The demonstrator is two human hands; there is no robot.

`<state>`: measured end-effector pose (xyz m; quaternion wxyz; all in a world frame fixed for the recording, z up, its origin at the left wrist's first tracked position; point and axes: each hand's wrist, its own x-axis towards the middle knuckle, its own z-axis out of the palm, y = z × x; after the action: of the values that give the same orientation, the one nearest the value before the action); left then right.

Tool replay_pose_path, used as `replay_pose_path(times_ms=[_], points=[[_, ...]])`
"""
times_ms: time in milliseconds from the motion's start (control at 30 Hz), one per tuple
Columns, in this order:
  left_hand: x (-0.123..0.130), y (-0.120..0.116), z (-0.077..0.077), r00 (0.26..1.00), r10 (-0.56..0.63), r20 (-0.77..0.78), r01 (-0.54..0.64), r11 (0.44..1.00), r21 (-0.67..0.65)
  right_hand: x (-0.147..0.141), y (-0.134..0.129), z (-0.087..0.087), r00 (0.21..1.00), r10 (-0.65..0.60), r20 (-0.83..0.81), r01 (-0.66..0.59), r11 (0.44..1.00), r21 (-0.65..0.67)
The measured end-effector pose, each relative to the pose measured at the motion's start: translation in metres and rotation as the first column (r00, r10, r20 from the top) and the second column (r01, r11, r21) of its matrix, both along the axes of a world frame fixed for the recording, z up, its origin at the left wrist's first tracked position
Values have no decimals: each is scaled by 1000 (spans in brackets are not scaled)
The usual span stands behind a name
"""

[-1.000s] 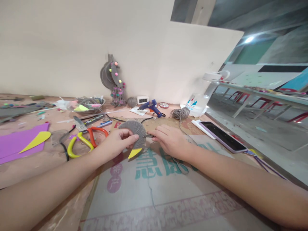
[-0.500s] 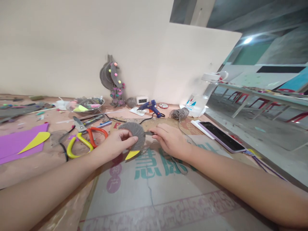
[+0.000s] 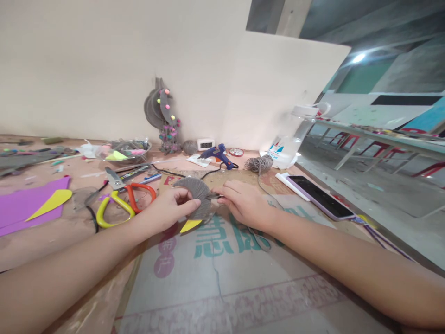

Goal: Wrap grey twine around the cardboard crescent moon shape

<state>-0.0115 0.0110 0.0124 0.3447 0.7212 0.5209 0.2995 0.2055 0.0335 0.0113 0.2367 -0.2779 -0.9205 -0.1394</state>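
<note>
My left hand (image 3: pixel 176 206) pinches a curved crescent piece (image 3: pixel 199 192) wrapped in grey yarn, whose lower tip (image 3: pixel 190 226) shows bare yellow. Just right of the crescent, my right hand (image 3: pixel 239 202) has its fingers closed on a small dark bundle of grey yarn (image 3: pixel 214 195) that reaches the crescent's edge. Loose grey yarn trails below my right hand over the printed cardboard (image 3: pixel 181 292). Behind the hand lies a grey yarn ball (image 3: pixel 259 163).
Orange-and-yellow scissors (image 3: pixel 120 197) lie left of my hands, near purple sheets (image 3: pixel 34 204). Behind are a blue glue gun (image 3: pixel 219 155), a small clock (image 3: pixel 206 144) and a bowl (image 3: pixel 125 155). A phone (image 3: pixel 321 196) and a water bottle (image 3: pixel 290 139) stand or lie at right.
The crescent has turned slightly in my left hand. My right hand has shifted a little left, bringing the dark yarn bundle against the crescent's right edge.
</note>
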Motion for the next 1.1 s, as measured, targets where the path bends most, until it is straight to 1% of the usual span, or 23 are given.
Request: replay_pose_path(times_ms=[200,300,500,667,833,1100], points=[[-1,1,-1,1000,-8,3,8,1000,-6,-1,1,0,1000,-20,3,20,1000,-7],[0,0,-1,1000,-9,14,9,1000,-5,-1,1,1,1000,-10,0,10,1000,1],[0,1,-1,999,2,47,-2,1000,-15,1,1,3,995,-14,-101,12,1000,-21],[0,0,-1,999,0,35,0,1000,-9,0,1,2,999,-10,-52,8,999,-33],[0,1,-2,1000,4,29,-3,1000,-11,0,1,1,1000,-7,-18,8,1000,26],[0,2,-3,1000,-15,24,15,1000,5,-1,0,2,999,21,-43,-19,999,42]])
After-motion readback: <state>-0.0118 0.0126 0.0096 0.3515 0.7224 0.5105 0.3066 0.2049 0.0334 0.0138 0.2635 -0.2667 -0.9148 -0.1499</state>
